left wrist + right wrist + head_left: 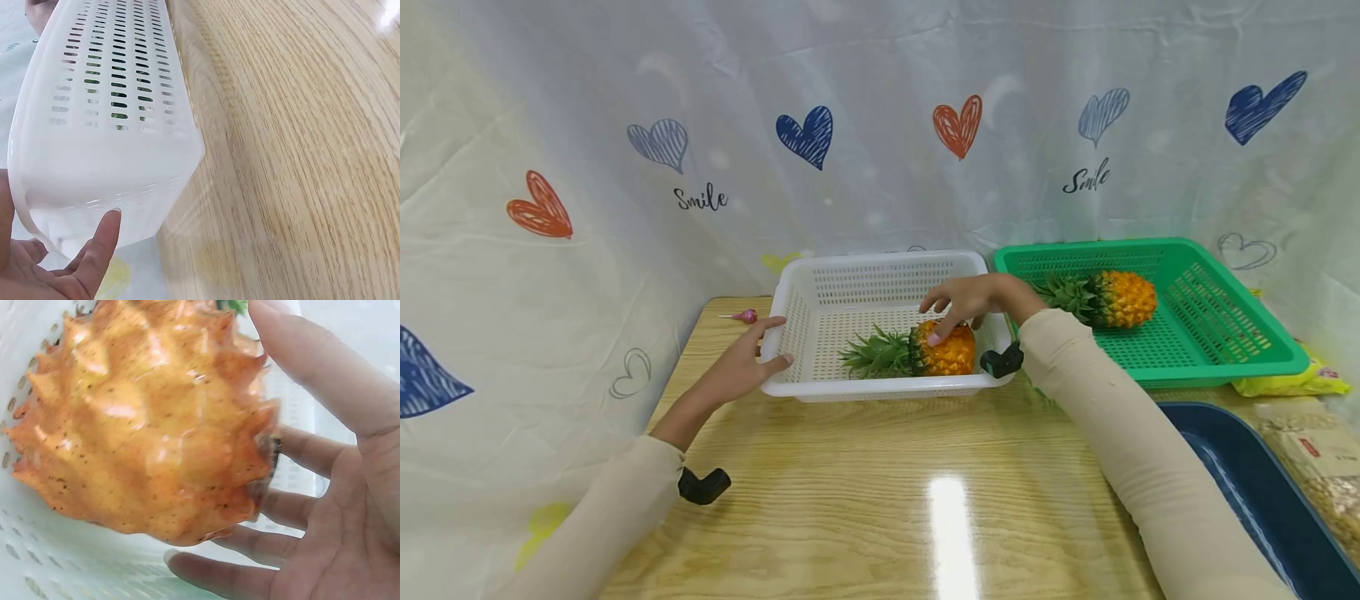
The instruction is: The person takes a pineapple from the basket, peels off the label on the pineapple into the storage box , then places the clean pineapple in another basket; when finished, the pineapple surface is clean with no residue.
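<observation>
A white perforated basket point(891, 386) stands on the table. My left hand point(745, 364) holds its left end, with thumb and index finger at the rim and another finger point(100, 253) along the outer wall in the left wrist view. Inside the basket lies an orange pineapple point(950, 354), its green leaves point(878, 353) pointing left. Over the fruit is my right hand point(966, 298), thumb at its upper side. In the right wrist view, the fingers point(231, 575) spread loosely beside and behind the spiky orange body, with a gap at the palm.
A green basket point(1195, 371) on the right holds a second pineapple point(1126, 298). Nearer me sits a dark blue tray point(1217, 467), partly under my right sleeve. A bag of grains point(1318, 454) and a yellow packet point(1292, 379) lie beyond. A lollipop point(747, 316) rests left of the white basket.
</observation>
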{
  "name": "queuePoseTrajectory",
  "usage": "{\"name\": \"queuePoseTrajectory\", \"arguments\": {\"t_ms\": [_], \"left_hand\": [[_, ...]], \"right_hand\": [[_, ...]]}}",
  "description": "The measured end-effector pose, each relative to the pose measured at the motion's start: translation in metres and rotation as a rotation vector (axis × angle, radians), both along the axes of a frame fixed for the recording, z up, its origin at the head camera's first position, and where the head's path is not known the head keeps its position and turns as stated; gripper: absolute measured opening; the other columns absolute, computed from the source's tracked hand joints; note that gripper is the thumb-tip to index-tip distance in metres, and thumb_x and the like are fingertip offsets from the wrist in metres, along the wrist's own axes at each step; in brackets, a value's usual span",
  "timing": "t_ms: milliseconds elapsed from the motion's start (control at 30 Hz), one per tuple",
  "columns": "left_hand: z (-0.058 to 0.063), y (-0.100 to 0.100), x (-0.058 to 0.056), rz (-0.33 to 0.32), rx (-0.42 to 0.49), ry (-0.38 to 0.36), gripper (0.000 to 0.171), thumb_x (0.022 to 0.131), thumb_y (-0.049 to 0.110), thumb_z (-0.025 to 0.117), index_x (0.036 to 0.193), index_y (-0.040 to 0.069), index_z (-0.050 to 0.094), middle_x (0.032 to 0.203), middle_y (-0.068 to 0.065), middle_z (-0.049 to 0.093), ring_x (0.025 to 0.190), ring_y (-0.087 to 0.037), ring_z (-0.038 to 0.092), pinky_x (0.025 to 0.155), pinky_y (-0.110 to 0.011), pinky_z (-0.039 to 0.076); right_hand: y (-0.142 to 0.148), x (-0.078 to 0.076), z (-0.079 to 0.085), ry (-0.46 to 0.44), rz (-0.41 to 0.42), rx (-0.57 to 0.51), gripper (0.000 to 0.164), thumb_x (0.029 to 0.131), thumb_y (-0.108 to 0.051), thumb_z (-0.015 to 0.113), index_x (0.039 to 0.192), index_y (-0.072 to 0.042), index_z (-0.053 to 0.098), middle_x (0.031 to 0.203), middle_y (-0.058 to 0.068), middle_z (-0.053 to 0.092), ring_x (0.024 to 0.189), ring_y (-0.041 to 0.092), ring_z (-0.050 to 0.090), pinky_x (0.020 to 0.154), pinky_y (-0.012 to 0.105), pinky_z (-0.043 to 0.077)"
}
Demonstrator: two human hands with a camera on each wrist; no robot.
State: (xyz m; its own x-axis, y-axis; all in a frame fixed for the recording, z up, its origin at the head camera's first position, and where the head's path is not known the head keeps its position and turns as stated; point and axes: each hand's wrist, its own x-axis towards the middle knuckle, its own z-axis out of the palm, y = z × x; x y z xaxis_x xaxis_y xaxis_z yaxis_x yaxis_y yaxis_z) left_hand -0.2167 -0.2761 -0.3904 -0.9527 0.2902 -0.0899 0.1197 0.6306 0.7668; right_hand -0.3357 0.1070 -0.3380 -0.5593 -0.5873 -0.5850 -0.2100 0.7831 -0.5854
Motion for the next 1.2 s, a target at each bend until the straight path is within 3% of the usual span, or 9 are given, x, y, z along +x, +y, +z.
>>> {"name": "queuePoseTrajectory", "arguments": {"t_ms": [200, 533, 867, 1200], "left_hand": [[-0.001, 0.001, 0.000, -0.001, 0.014, -0.014, 0.075, 0.102, 0.024, 0.060, 0.159, 0.006, 0.017, 0.148, -0.029, 0.040, 0.122, -0.046, 0.057, 0.085, -0.047, 0.057], [0.000, 0.001, 0.001, 0.002, 0.041, -0.033, 0.076, 0.101, 0.025, 0.061, 0.160, 0.009, 0.016, 0.149, -0.027, 0.039, 0.124, -0.044, 0.056, 0.089, -0.048, 0.056], [0.000, 0.001, 0.000, 0.004, 0.038, -0.044, 0.075, 0.101, 0.024, 0.062, 0.159, 0.009, 0.017, 0.146, -0.028, 0.042, 0.123, -0.044, 0.057, 0.086, -0.046, 0.057], [0.000, 0.002, 0.000, 0.010, 0.035, -0.044, 0.075, 0.100, 0.024, 0.062, 0.159, 0.009, 0.017, 0.145, -0.028, 0.044, 0.122, -0.044, 0.058, 0.085, -0.045, 0.057]], "right_hand": [[-0.002, 0.000, -0.003, -0.055, 0.003, 0.018, 0.088, 0.085, -0.043, 0.080, 0.156, -0.016, 0.036, 0.165, 0.017, 0.023, 0.148, 0.039, 0.032, 0.100, 0.053, 0.051], [-0.004, 0.001, -0.004, -0.053, 0.056, 0.087, 0.091, 0.084, -0.042, 0.081, 0.158, -0.019, 0.033, 0.166, 0.018, 0.019, 0.152, 0.037, 0.023, 0.098, 0.049, 0.053], [-0.009, 0.002, -0.004, -0.078, 0.053, 0.131, 0.093, 0.082, -0.040, 0.083, 0.158, -0.021, 0.033, 0.163, 0.019, 0.024, 0.144, 0.039, 0.038, 0.094, 0.047, 0.056], [-0.013, 0.004, -0.003, -0.105, 0.089, 0.179, 0.102, 0.079, -0.040, 0.086, 0.160, -0.025, 0.027, 0.167, 0.015, 0.013, 0.147, 0.036, 0.034, 0.092, 0.044, 0.057]]}}
